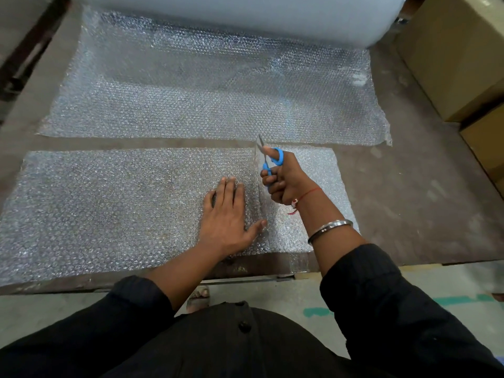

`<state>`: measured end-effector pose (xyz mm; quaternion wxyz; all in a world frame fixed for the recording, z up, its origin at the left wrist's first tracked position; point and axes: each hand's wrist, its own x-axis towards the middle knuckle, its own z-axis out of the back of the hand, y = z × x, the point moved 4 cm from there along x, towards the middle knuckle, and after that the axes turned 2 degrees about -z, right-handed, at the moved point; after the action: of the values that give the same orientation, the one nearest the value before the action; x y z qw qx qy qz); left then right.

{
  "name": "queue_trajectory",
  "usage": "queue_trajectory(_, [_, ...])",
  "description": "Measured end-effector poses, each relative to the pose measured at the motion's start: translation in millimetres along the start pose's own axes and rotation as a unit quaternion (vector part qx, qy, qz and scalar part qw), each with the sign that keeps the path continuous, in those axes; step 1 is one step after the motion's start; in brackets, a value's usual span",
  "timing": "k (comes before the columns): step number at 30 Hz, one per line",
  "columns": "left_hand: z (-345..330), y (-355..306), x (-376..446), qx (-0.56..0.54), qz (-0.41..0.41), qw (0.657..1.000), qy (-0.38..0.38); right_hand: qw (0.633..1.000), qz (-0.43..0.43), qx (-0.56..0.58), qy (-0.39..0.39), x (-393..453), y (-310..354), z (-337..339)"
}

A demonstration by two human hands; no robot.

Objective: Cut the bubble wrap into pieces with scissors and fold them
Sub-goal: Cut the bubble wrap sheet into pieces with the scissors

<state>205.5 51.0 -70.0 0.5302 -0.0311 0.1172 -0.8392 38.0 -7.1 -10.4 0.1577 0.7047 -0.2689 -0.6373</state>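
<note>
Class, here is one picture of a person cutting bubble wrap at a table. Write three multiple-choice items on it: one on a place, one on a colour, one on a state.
1. Where does the flat left hand rest?
A. on the near clear bubble wrap sheet
B. on the brown cardboard box
C. on the big white roll

2. What colour are the handles of the steel-bladed scissors?
A. red
B. blue
C. black

3. What is the right hand doing?
A. hanging idle
B. pressing flat
C. gripping the scissors

Answers: 1 A, its palm lies on that sheet; 2 B, blue loops show round the fingers; 3 C, fingers curl through the handles.
</note>
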Motion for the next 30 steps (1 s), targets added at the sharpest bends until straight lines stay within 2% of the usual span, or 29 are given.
queue_trajectory(3, [3, 1, -1, -0.018, 0.0, 1.0, -0.011, 1.0, 0.026, -0.007, -0.01, -26, -8, 12])
queue_trajectory(5, [3, 0, -1, -0.01, -0.001, 1.0, -0.009, 0.988, 0.12, -0.036, -0.087, -38, -21, 26])
queue_trajectory(6, [3, 0, 0, -0.003, -0.003, 1.0, -0.007, 0.966, 0.193, -0.071, -0.159, -43, -29, 33])
queue_trajectory(7, [3, -1, 0, 0.003, -0.006, 1.0, -0.005, 0.927, 0.263, -0.124, -0.239, -45, -37, 41])
queue_trajectory(9, [1, -2, 0, 0.014, -0.016, 1.0, 0.0, 0.831, 0.353, -0.237, -0.358, -41, -56, 53])
queue_trajectory(10, [-1, -2, 1, 0.017, -0.023, 1.0, 0.007, 0.796, 0.364, -0.284, -0.391, -32, -64, 59])
queue_trajectory(12, [-5, -1, 1, 0.018, -0.03, 0.999, 0.02, 0.765, 0.342, -0.363, -0.407, -14, -78, 70])
queue_trajectory(15, [-11, 0, 2, 0.021, -0.037, 0.998, 0.038, 0.777, 0.303, -0.396, -0.384, -2, -97, 83])
queue_trajectory(20, [-9, 0, 6, 0.018, -0.057, 0.997, 0.041, 0.783, 0.276, -0.377, -0.41, -15, -107, 98])
queue_trajectory(24, [-12, -4, 6, 0.013, -0.08, 0.995, 0.061, 0.782, 0.295, -0.361, -0.413, -27, -102, 103])
queue_trajectory(27, [-12, -5, 7, 0.013, -0.081, 0.994, 0.069, 0.761, 0.34, -0.284, -0.474, -41, -96, 114])
queue_trajectory(30, [-6, -9, 8, -0.001, -0.079, 0.995, 0.064, 0.74, 0.295, -0.148, -0.585, -62, -96, 151])
